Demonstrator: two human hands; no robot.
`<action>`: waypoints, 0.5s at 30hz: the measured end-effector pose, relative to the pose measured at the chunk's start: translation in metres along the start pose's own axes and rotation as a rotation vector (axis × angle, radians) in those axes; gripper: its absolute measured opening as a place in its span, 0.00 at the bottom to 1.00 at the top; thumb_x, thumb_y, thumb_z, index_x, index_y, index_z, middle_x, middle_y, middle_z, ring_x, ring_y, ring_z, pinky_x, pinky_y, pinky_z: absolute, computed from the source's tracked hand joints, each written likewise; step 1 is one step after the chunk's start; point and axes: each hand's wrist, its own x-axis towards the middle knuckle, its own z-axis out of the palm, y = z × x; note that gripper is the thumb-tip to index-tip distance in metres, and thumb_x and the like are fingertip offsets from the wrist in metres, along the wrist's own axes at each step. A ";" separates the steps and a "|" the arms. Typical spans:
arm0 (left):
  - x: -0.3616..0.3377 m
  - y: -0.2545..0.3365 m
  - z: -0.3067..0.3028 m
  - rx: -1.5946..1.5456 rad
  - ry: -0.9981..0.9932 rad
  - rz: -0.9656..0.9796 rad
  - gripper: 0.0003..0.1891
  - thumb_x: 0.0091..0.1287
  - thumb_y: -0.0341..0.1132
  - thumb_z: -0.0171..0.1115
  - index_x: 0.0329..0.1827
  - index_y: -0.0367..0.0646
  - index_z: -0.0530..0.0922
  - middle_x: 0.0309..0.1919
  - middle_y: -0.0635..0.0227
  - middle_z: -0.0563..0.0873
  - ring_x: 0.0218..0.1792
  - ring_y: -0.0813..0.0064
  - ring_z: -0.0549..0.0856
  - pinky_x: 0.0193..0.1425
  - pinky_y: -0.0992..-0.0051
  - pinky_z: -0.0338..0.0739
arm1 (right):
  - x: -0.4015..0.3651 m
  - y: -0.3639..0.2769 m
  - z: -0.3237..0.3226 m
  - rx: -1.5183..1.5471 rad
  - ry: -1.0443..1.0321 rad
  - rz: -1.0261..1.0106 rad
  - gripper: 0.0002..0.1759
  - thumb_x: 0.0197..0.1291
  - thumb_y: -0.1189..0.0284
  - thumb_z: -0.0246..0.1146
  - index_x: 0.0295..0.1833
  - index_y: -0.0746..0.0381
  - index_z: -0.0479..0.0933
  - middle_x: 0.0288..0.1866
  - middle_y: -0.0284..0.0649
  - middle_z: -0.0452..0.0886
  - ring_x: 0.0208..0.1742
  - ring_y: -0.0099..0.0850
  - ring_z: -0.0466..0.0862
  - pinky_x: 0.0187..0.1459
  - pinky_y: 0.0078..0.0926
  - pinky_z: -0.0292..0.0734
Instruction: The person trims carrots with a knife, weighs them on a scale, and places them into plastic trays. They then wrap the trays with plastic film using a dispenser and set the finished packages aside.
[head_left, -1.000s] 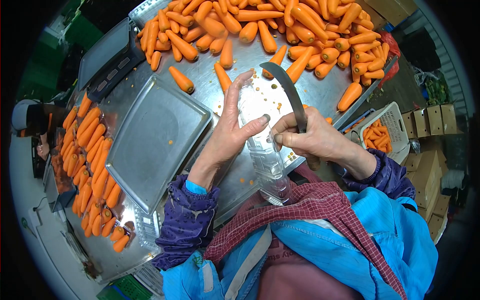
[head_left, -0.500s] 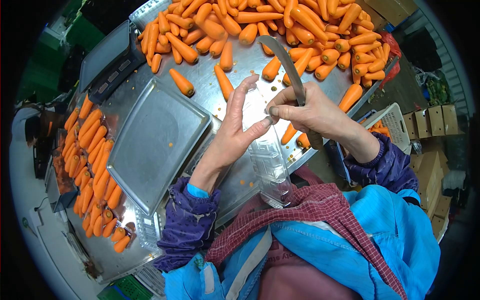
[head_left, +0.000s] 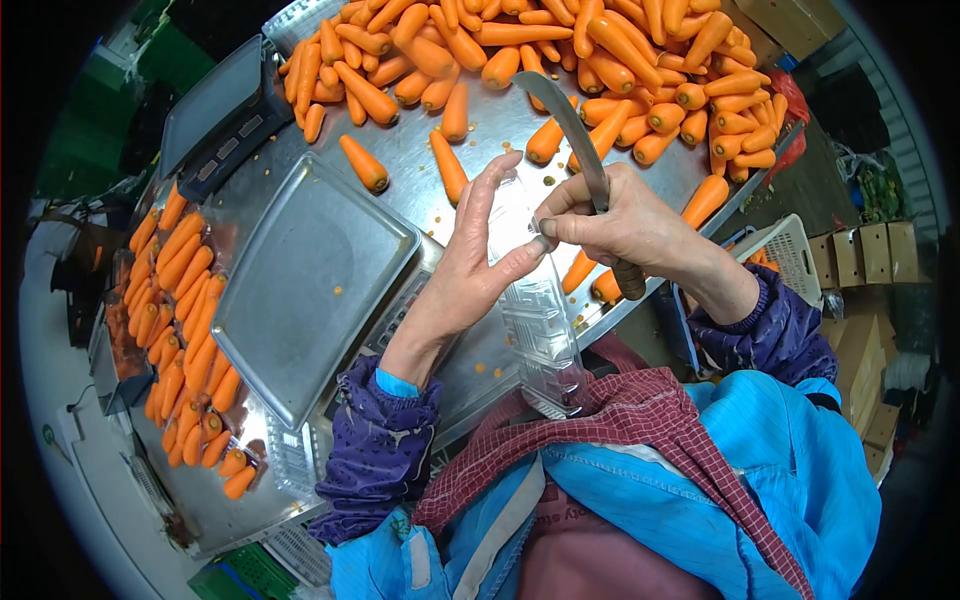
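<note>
A clear plastic tray (head_left: 541, 325) stands tilted between my hands, its lower end against my apron. My left hand (head_left: 465, 255) is around its upper left side, fingers stretched upward and thumb pressed at its edge. My right hand (head_left: 625, 225) is closed on a knife (head_left: 570, 120) with a curved blade pointing up and away and a wooden handle (head_left: 629, 279) below the palm. The right thumb and forefinger pinch at the tray's edge, close to the left thumb. Loose carrots (head_left: 448, 166) lie just beyond my hands.
A big heap of carrots (head_left: 620, 60) covers the far side of the metal table (head_left: 420, 190). A scale with a metal pan (head_left: 315, 290) stands left of my hands, and another scale (head_left: 215, 110) behind it. Packed carrots (head_left: 185, 330) lie far left. A white crate (head_left: 790, 262) and cardboard boxes (head_left: 865, 255) are at right.
The view has shifted very slightly. Both hands, the knife and the tray keep almost the same positions.
</note>
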 end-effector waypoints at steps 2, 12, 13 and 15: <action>0.002 0.001 0.001 0.000 0.000 -0.003 0.42 0.56 0.44 0.64 0.72 0.45 0.53 0.66 0.54 0.59 0.69 0.58 0.57 0.73 0.58 0.51 | 0.001 0.000 -0.001 -0.013 0.003 0.001 0.12 0.55 0.70 0.63 0.37 0.71 0.79 0.17 0.30 0.71 0.14 0.14 0.66 0.16 0.12 0.59; 0.010 0.000 0.003 -0.010 0.012 -0.010 0.41 0.56 0.43 0.64 0.71 0.45 0.55 0.63 0.53 0.61 0.69 0.58 0.58 0.72 0.59 0.51 | 0.006 0.000 -0.009 -0.037 0.005 0.015 0.12 0.54 0.71 0.62 0.36 0.71 0.79 0.18 0.31 0.73 0.15 0.14 0.66 0.16 0.13 0.60; 0.011 0.000 0.003 -0.011 0.014 -0.011 0.41 0.56 0.43 0.64 0.71 0.45 0.55 0.63 0.53 0.61 0.69 0.58 0.58 0.72 0.59 0.51 | 0.007 0.000 -0.009 -0.031 0.004 0.018 0.12 0.53 0.71 0.62 0.36 0.71 0.79 0.19 0.31 0.73 0.15 0.14 0.66 0.16 0.13 0.60; 0.012 0.000 0.003 -0.010 0.018 -0.016 0.40 0.56 0.42 0.64 0.70 0.45 0.55 0.63 0.54 0.61 0.69 0.58 0.58 0.72 0.59 0.51 | 0.009 0.000 -0.011 -0.025 0.001 0.022 0.12 0.53 0.71 0.62 0.36 0.71 0.79 0.19 0.31 0.73 0.15 0.14 0.66 0.16 0.13 0.60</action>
